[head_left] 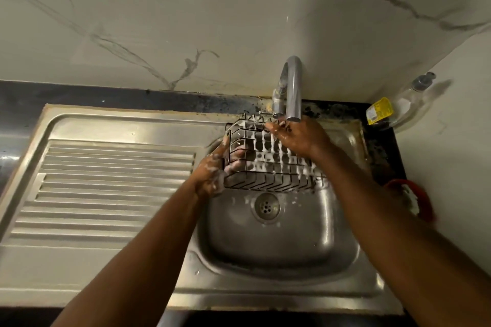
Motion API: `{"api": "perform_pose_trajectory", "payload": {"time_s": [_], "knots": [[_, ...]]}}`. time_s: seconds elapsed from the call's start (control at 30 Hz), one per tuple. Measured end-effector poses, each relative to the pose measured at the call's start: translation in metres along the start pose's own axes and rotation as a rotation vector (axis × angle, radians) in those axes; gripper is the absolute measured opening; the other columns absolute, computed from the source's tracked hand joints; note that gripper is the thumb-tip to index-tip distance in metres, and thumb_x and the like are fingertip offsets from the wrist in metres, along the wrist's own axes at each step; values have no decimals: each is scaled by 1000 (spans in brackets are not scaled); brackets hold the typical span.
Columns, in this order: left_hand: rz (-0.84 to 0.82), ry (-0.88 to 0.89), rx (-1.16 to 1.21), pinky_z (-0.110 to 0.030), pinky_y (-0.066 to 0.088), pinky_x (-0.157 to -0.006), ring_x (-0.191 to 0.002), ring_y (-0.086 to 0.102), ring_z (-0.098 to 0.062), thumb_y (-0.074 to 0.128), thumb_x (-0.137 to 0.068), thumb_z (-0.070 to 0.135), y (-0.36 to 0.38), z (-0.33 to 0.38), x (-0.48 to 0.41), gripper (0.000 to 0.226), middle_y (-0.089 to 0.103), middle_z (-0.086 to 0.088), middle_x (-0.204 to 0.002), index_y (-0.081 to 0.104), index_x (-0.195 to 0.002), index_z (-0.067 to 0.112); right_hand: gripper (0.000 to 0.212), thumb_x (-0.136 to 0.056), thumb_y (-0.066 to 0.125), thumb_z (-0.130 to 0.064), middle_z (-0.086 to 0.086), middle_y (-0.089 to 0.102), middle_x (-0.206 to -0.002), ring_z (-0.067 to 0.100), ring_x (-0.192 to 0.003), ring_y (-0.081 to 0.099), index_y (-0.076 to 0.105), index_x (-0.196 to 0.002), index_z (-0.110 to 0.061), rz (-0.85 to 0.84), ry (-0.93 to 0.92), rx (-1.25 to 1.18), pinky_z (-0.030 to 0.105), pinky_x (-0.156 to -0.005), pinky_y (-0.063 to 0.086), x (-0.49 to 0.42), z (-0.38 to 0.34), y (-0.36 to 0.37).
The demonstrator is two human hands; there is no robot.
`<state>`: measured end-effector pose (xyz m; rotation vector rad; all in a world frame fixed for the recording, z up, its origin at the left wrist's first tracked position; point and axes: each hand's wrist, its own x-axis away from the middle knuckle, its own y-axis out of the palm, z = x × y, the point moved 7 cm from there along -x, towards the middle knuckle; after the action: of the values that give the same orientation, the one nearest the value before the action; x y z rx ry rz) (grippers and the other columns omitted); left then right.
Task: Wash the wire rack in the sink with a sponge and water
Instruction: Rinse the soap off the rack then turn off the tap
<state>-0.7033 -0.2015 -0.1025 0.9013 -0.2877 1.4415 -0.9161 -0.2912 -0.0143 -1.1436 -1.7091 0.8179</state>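
A dark wire rack (pixel 268 164), coated in white suds, is held over the steel sink basin (pixel 279 241), just under the curved tap (pixel 292 87). My left hand (pixel 212 172), foamy, grips the rack's left end with fingers curled round the wires. My right hand (pixel 297 138) sits on the rack's top far edge right below the spout, its fingers curled onto the wires. No sponge is in sight.
A ribbed steel draining board (pixel 106 183) lies left of the basin. The drain (pixel 266 206) is uncovered. A clear soap bottle with a yellow label (pixel 390 109) stands in the back right corner. Something red (pixel 417 196) lies on the dark counter at right.
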Motion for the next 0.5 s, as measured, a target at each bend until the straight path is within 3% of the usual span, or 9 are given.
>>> {"api": "perform_pose_trajectory", "payload": {"time_s": [0.07,0.13,0.2,0.23,0.3,0.33,0.37,0.43,0.5], "knots": [[19,18,12,-13,47,-42,-44,58,-1,42,-113,27,4,-9,3,28,65,8,-64,62,-94,24,97,-89,7,-89,8,73,-112,27,-102,69,68,-122,-22,219,-30,-27,34,-86,51,8,-9,10],[24,33,72,-11,40,-36,-43,50,-3,38,-114,19,9,-14,7,35,62,7,-58,66,-95,25,87,-96,5,-79,9,64,-133,29,-126,57,56,-138,-24,255,-61,-22,47,-108,42,20,-27,33],[23,27,114,-12,43,-40,-47,52,-5,33,-115,11,1,-29,1,55,64,3,-62,78,-87,26,85,-99,7,-74,15,33,-164,34,-153,26,30,-160,-18,213,-80,4,54,-124,21,38,-52,58],[10,25,129,-14,48,-50,-56,58,-7,36,-115,13,1,-34,1,58,68,0,-71,83,-85,29,86,-100,9,-72,16,16,-170,33,-158,10,18,-164,-16,190,-98,9,53,-128,11,47,-64,67],[25,59,119,-27,58,-70,-86,69,-17,52,-108,27,-5,-38,4,32,77,-5,-101,83,-108,32,83,-102,15,-68,14,-3,-173,29,-159,-9,4,-165,-15,162,-186,21,49,-129,-2,61,-85,78],[34,76,107,-29,62,-72,-93,70,-18,56,-102,33,-10,-39,5,29,78,-2,-110,75,-125,31,81,-104,18,-65,12,-7,-173,27,-159,-13,2,-165,-15,157,-249,46,48,-128,-5,65,-93,80],[55,78,63,-27,63,-71,-91,72,-14,57,-101,39,-16,-40,8,33,79,5,-107,69,-130,30,79,-105,19,-63,10,-8,-173,24,-159,-14,2,-166,-16,157,-317,71,48,-128,-6,68,-98,80],[74,50,11,-25,61,-65,-78,73,-4,54,-101,60,-28,-45,9,34,78,14,-93,70,-116,34,75,-105,17,-61,3,-3,-174,19,-160,-9,5,-166,-20,159,-405,96,51,-129,-2,68,-94,73],[129,55,18,-22,58,-58,-68,70,0,56,-94,73,-43,-42,11,42,74,17,-84,71,-112,38,72,-105,15,-63,0,2,-173,18,-160,-2,7,-165,-24,196,-332,132,55,-128,4,57,-66,62]]}}
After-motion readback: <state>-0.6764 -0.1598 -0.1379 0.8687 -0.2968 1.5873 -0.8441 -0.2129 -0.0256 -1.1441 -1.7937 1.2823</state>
